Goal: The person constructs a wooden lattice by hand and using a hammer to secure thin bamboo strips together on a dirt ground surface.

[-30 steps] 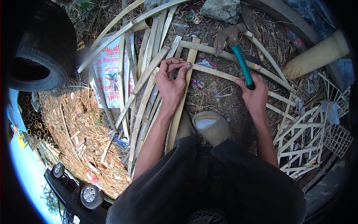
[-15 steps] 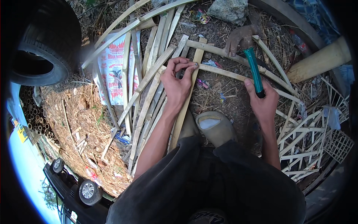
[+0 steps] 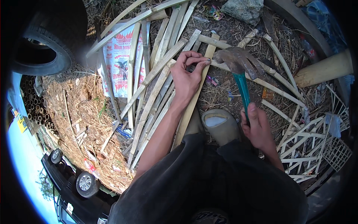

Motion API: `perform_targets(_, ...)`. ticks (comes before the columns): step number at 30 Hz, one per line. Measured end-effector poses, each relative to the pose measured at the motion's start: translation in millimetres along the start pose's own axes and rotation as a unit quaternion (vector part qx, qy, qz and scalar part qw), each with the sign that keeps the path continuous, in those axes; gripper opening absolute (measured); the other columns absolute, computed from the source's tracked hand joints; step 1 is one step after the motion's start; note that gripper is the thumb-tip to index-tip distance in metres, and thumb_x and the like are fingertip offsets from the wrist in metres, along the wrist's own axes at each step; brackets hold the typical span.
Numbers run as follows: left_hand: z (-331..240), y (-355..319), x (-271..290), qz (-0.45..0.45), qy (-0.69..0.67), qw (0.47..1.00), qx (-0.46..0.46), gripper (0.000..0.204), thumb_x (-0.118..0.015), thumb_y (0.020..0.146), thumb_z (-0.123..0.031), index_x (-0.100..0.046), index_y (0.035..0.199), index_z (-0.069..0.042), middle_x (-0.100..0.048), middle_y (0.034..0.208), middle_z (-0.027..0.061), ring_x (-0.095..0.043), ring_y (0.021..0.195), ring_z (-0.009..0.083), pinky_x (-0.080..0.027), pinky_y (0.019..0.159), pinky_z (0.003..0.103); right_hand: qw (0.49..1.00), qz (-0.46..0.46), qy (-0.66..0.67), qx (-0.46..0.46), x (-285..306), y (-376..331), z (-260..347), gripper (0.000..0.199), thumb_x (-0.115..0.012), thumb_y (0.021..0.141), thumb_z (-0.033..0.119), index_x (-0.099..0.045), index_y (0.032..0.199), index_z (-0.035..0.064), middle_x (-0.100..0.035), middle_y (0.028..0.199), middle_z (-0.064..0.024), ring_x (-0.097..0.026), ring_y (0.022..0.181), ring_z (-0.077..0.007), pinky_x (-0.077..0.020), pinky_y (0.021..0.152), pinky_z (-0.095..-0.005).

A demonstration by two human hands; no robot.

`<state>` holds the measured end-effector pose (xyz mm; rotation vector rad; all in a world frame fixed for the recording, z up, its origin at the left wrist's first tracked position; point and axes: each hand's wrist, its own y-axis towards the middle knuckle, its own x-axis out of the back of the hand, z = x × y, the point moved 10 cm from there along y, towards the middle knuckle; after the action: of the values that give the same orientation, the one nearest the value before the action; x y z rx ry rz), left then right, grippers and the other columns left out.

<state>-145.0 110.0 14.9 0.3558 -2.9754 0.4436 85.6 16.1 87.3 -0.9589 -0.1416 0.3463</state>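
Note:
My left hand [image 3: 189, 74] is closed in a pinch over a flat bamboo strip [image 3: 192, 106]. What sits between thumb and forefinger is too small to make out. A claw hammer [image 3: 242, 76] with a rusty brown head and a green handle is in my right hand [image 3: 258, 126], which grips it low on the handle. Its head hangs just right of my left fingertips, over a crossing bamboo strip [image 3: 274, 89] that runs off to the right and partly hides behind it. Another strip [image 3: 212, 42] crosses the flat one farther away.
More bamboo strips [image 3: 149, 93] lie in a bundle left of my left arm, over a printed sack [image 3: 119, 59]. A bamboo lattice [image 3: 304, 143] rests at the right, near a thick bamboo pole [image 3: 322, 69]. A rock [image 3: 244, 10] and a tire [image 3: 48, 56] lie farther out.
The hammer has swung down and left, its head now close to my left hand. My right hand has dropped lower. The left hand keeps its pinch on the strip.

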Motion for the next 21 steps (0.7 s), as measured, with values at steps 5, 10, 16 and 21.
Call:
perform_targets(5, -2.9, -0.2, -4.2, 0.008, -0.009, 1.0, 0.004, 0.026, -0.076, 0.087, 0.007, -0.059, 0.106, 0.004, -0.076, 0.099, 0.013, -0.072, 0.094, 0.0147, -0.055, 0.092, 0.028, 0.998, -0.014, -0.05, 0.02, -2.0, 9.4, 9.6, 0.057, -0.034, 0.113, 0.049, -0.054, 0.084, 0.0039, -0.045, 0.067, 0.0014, -0.043, 0.061, -0.0088, -0.0382, 0.058, -0.0293)
perform_targets(10, -1.4, -0.1, -0.1, 0.0, -0.003, 1.0, 0.003, 0.026, -0.077, 0.087, 0.006, -0.06, 0.105, 0.003, -0.076, 0.097, 0.0126, -0.072, 0.094, 0.0142, -0.054, 0.093, 0.028, 1.0, -0.021, -0.016, 0.017, -1.7, 7.2, 4.8, 0.056, -0.035, 0.113, 0.048, -0.053, 0.084, 0.0037, -0.045, 0.067, 0.0016, -0.043, 0.062, -0.0083, -0.0378, 0.058, -0.029)
perform_targets(16, -2.6, 3.5, -5.6, 0.012, 0.012, 1.0, 0.006, 0.026, -0.078, 0.087, 0.005, -0.06, 0.105, 0.003, -0.077, 0.096, 0.0125, -0.072, 0.094, 0.0138, -0.054, 0.092, 0.028, 0.997, -0.05, -0.009, 0.066, 7.2, 21.0, -0.9, 0.051, -0.042, 0.112, 0.045, -0.054, 0.087, 0.0032, -0.044, 0.068, 0.0024, -0.042, 0.061, -0.0067, -0.0367, 0.056, -0.0282)
perform_targets(21, -0.9, 6.0, -7.2, 0.021, -0.024, 0.999, 0.011, 0.025, -0.078, 0.087, 0.005, -0.061, 0.105, 0.003, -0.077, 0.097, 0.0125, -0.071, 0.094, 0.0136, -0.054, 0.093, 0.028, 0.967, -0.163, -0.135, 0.139, 22.6, 30.6, 18.7, 0.041, -0.065, 0.104, 0.034, -0.066, 0.125, -0.0017, -0.056, 0.073, 0.0001, -0.048, 0.065, -0.0056, -0.0402, 0.058, -0.0261)
